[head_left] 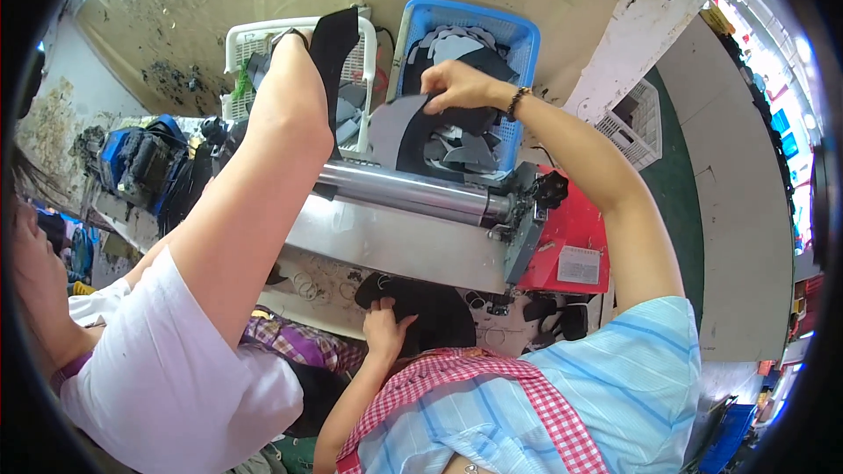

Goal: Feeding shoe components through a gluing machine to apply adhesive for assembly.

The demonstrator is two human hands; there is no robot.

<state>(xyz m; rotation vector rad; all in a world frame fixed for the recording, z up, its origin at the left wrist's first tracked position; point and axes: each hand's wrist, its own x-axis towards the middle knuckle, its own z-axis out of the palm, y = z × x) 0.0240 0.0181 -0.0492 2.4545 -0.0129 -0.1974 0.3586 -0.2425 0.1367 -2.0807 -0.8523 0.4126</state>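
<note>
- Closest to the lens is a red-and-white checked apron [492,377] worn over a pale blue striped shirt; both forearms rise from it.
- Left hand [385,326]: it lies flat with fingers loosely spread, resting on a black rounded fabric piece [443,316] at the near edge of the pale tabletop [316,285]. It presses rather than grips.
- Right hand [457,86]: it is stretched far forward, with a dark bead bracelet on the wrist. The fingers are pinched closed on the top edge of a grey curved flat piece [391,127], which hangs at the near left corner of a blue plastic basket [527,35].
- More grey and black cut pieces are stacked in that basket, just behind a shiny steel roller [413,193] on a grey metal machine housing [386,246]. A red box [571,228] sits at the machine's right end.
- Judged from this, the step in hand looks like lifting one piece off the basket's stack.
- Any next move would call for keeping the pinch firm so only a single piece comes free, and for carrying it clear of the roller.
- A co-worker in a white T-shirt reaches in from the left. That person's hand [294,44] holds a black strip [335,44] over a white plastic basket [237,35].
</note>
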